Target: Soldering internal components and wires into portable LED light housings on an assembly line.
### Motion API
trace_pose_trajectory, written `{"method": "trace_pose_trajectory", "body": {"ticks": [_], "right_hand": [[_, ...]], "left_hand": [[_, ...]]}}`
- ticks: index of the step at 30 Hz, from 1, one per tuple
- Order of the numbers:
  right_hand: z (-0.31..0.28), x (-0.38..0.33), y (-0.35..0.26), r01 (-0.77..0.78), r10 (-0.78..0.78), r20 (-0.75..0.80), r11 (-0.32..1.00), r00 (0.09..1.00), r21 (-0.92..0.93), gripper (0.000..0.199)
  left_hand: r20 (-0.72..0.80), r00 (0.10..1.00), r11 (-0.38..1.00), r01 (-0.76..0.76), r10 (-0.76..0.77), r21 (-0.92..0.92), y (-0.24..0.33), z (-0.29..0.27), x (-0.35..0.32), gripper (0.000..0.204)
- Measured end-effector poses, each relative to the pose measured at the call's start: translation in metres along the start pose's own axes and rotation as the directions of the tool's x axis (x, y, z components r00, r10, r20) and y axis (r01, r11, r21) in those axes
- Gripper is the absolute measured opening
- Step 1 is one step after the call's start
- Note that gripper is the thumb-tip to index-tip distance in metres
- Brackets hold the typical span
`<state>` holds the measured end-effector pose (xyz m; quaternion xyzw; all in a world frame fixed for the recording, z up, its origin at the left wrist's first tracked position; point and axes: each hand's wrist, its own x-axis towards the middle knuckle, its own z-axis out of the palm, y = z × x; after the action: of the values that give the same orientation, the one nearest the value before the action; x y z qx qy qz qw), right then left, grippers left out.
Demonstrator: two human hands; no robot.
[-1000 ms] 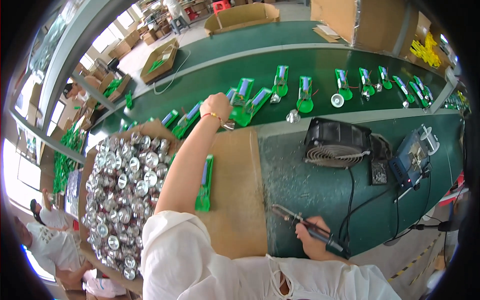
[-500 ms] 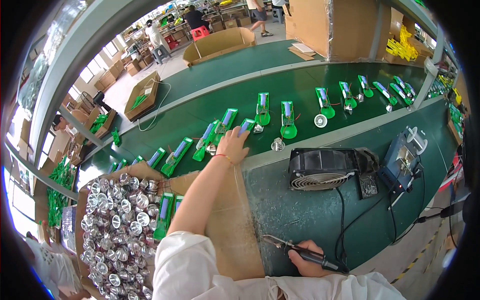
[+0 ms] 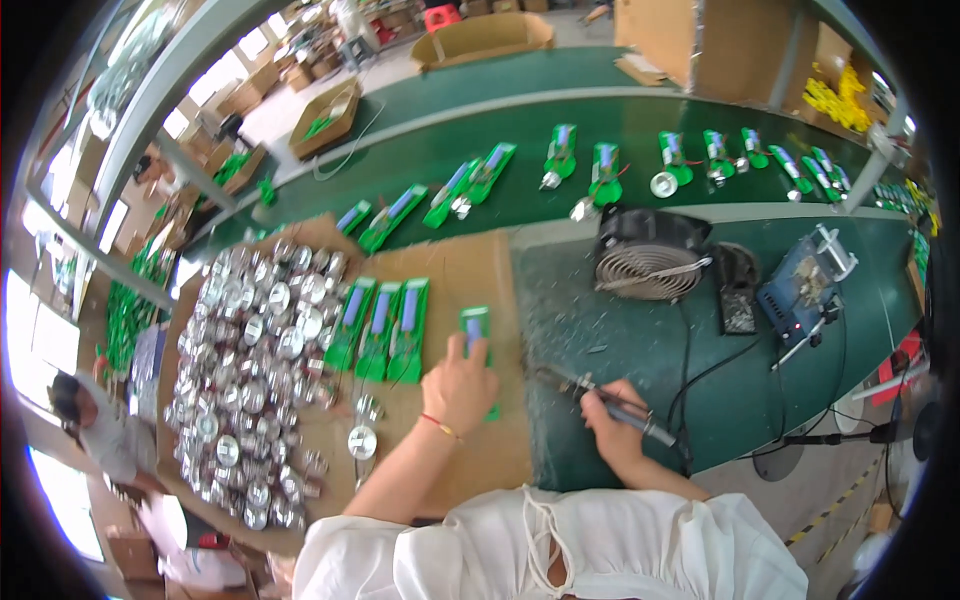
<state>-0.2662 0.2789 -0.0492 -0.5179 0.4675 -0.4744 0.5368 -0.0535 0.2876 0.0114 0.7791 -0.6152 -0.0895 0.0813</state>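
Note:
My left hand (image 3: 458,392) reaches over the cardboard sheet (image 3: 490,270), its fingers closed on a green plastic lamp housing (image 3: 474,322) with a bluish battery. The hand hides much of that housing. Three similar green housings (image 3: 379,330) lie in a row just left of it. Wires run down from them toward two silver reflector lamp heads (image 3: 362,440). In my right hand (image 3: 612,420) is a soldering iron (image 3: 655,430), gripped by its dark handle with the tip pointing left over the green bench.
A heap of silver reflector heads (image 3: 255,325) fills a cardboard tray on the left. Across the far side, a green belt (image 3: 400,165) carries several lamp housings. On the right stand a black fan (image 3: 650,255), a dark holder (image 3: 738,295) and a blue soldering station (image 3: 800,285) with cables.
My left hand has come back from the belt to the cardboard with a green housing. My right hand still grips the soldering iron. The view has tilted down, showing three housings on the cardboard.

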Motion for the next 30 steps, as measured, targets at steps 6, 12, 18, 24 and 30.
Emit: {"method": "trace_pose_trajectory", "body": {"ticks": [6,12,18,24,30], "right_hand": [[-0.001,-0.004,-0.005,0.048,-0.049,-0.030,0.999,0.998,-0.020,0.015],[0.000,-0.015,-0.008,0.145,-0.145,0.003,0.989,0.989,-0.032,0.015],[0.004,-0.036,-0.017,0.161,-0.161,0.035,0.987,0.986,-0.026,0.016],[0.002,-0.050,-0.022,0.146,-0.146,0.058,0.989,0.988,-0.009,0.017],[0.011,-0.049,-0.036,0.137,-0.137,0.091,0.991,0.986,0.008,0.017]], "left_hand": [[-0.524,0.845,0.979,-0.179,0.105,-0.093,-0.033,-0.011,-0.096,0.031],[-0.591,0.759,0.957,0.275,-0.272,-0.088,-0.111,-0.031,-0.157,0.017],[-0.532,0.713,0.889,0.391,-0.456,-0.238,-0.139,-0.019,-0.136,0.022],[-0.234,0.781,0.391,0.014,-0.579,-0.920,-0.142,-0.009,-0.094,0.017],[-0.020,0.967,0.502,0.114,-0.254,-0.857,-0.058,-0.007,-0.097,0.018]]}}
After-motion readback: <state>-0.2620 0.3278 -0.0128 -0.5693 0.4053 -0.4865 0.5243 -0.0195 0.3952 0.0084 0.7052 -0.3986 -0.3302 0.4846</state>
